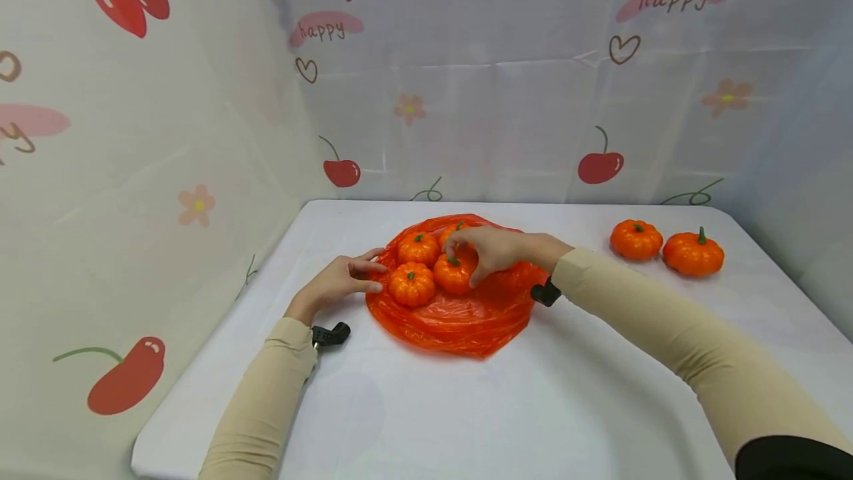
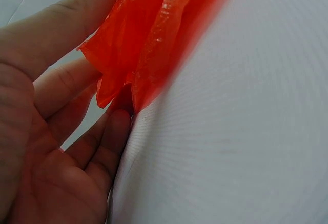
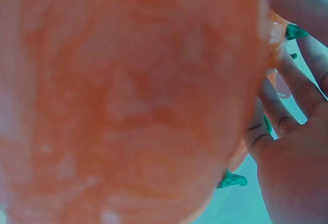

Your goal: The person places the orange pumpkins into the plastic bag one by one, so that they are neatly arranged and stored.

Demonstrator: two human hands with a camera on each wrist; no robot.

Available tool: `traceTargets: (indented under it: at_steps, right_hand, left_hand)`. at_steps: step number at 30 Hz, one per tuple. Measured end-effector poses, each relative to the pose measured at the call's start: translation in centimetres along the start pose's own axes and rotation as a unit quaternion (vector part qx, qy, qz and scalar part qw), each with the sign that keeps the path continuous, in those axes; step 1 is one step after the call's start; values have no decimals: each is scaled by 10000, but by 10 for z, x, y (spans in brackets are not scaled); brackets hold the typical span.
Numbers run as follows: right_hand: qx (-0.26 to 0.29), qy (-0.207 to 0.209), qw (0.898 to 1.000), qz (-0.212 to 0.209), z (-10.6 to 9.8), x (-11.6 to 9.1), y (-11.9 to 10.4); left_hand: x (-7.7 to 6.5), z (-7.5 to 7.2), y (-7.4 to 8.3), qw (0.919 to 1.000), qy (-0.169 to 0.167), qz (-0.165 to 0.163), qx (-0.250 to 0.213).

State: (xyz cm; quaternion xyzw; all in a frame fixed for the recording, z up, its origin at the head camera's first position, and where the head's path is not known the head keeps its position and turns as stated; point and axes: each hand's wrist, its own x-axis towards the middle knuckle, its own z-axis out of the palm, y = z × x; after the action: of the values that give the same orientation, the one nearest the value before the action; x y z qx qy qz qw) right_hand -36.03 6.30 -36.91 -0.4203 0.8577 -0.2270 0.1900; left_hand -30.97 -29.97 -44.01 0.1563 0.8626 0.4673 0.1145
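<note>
Small pumpkins [image 1: 426, 267]: four of them lie close together on the orange plastic bag, near the middle of the worktop
Orange plastic bag [image 1: 460, 321]: spread flat and crumpled on the white worktop [image 1: 533, 406], under the pumpkins
Right hand [image 1: 489, 250]: fingers curled over the front right pumpkin [image 1: 453, 275], holding it from above
Left hand [image 1: 343, 280]: at the left edge of the bag; thumb and fingers pinch the plastic edge [image 2: 120, 75]
Two more pumpkins [image 1: 666, 247]: side by side at the far right of the worktop, well apart from the bag
Behind: a curtain [image 1: 533, 80] with cherries and the word "happy"
</note>
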Motion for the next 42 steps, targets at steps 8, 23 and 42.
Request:
traceTargets:
  at_steps: [8,23,42]
  right_hand:
    - [134,255,9996,-84,-4,-11,-5]
    - [691,1221,9888,-504,-13,-64,-11]
    - [758,2270,9708,-159,-6,-135,4]
  left_hand:
    - [1,0,1,10000,3,24,16]
    - [-1,2,3,10000,-12,5,-5]
    - [-1,2,-1,10000,33,12,-72]
